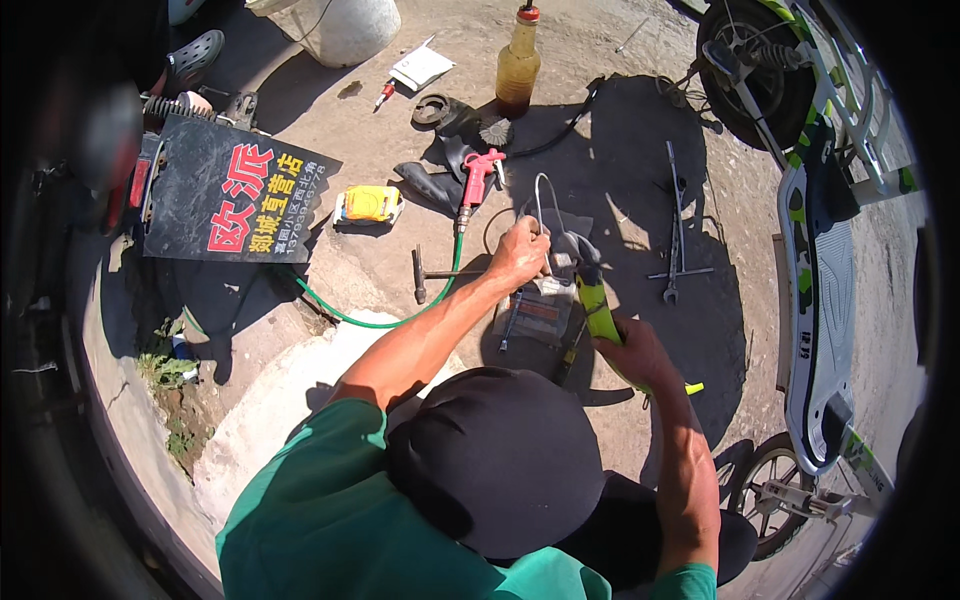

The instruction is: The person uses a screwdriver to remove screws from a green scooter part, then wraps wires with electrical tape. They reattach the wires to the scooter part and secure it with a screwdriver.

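Note:
My left hand (520, 252) is closed in a pinch on a thin, pale curved tube (541, 190), whose bend rises beyond the fingers. Wrapped around a long lime-green part (598, 308) with a grey-black end is my right hand (637, 352); the part's exact kind is unclear. Its dark end lies close to my left fingers. Below them, a clear plastic packet (535, 318) rests on a dark patch, with a small metal tool (512, 322) across it. Left of my left hand lies a T-shaped tool (420, 275).
A pink-red air gun (480, 178) lies ahead on a green hose (385, 325). Behind it stands a bottle (517, 70) of brown liquid. A yellow packet (369, 204) and black signboard (235, 190) are left. T-handle wrench (674, 235) and scooter (815, 300) are right. Someone's shoe (196, 58) shows far left.

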`<state>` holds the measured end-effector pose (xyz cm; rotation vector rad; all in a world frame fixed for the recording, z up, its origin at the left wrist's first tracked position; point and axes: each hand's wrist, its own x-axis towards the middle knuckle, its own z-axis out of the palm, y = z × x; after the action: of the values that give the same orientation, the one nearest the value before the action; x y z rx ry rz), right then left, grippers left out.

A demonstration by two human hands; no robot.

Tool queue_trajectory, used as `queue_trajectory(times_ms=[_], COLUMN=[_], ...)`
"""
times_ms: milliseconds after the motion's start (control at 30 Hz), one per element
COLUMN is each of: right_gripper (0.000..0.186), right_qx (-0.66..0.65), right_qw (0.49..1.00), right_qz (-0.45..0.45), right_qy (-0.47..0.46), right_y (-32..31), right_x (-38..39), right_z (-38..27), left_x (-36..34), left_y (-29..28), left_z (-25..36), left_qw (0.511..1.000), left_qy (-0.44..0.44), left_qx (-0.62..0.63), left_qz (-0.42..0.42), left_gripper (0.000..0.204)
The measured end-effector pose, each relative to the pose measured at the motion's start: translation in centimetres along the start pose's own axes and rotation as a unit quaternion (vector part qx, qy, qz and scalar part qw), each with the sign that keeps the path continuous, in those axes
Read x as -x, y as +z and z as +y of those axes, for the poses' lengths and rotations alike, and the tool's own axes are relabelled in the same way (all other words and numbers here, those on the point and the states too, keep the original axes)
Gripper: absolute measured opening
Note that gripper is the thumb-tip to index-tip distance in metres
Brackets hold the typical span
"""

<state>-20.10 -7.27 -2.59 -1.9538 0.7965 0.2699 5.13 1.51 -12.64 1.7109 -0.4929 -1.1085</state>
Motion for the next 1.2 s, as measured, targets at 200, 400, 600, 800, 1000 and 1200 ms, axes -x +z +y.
queue_trajectory(times_ms=[200, 400, 600, 800, 1000, 1200], right_gripper=[0.036, 0.041, 0.045, 0.046, 0.039, 0.030], right_qx=[0.081, 0.200, 0.130, 0.049, -0.010, -0.114], right_qw=[0.993, 0.960, 0.966, 0.964, 0.958, 0.930], right_qz=[0.077, 0.136, 0.143, 0.181, 0.238, 0.300], right_qy=[0.049, 0.140, 0.169, 0.190, 0.159, 0.177], right_y=[1.3, 4.2, 5.2, 4.7, 3.8, 1.9], right_x=[-0.2, -0.2, -0.6, -1.5, -1.1, -1.4], right_z=[2.6, 7.2, 7.8, 10.3, 10.1, 11.4], left_x=[-0.9, 0.7, -10.9, -17.0, -17.6, -12.1], left_y=[-2.8, -6.6, -16.5, -18.1, -19.1, -19.6], left_z=[-4.6, -0.4, 0.7, 1.2, 1.4, 8.3], left_qw=[0.955, 0.972, 0.979, 0.925, 0.951, 0.943], left_qy=[-0.185, -0.121, -0.043, -0.130, -0.054, 0.195], left_qx=[0.203, -0.191, 0.045, 0.296, 0.124, 0.078], left_qz=[-0.108, -0.070, 0.195, 0.199, 0.278, 0.259], left_gripper=[0.016, 0.037, 0.041, 0.043, 0.017, 0.039])
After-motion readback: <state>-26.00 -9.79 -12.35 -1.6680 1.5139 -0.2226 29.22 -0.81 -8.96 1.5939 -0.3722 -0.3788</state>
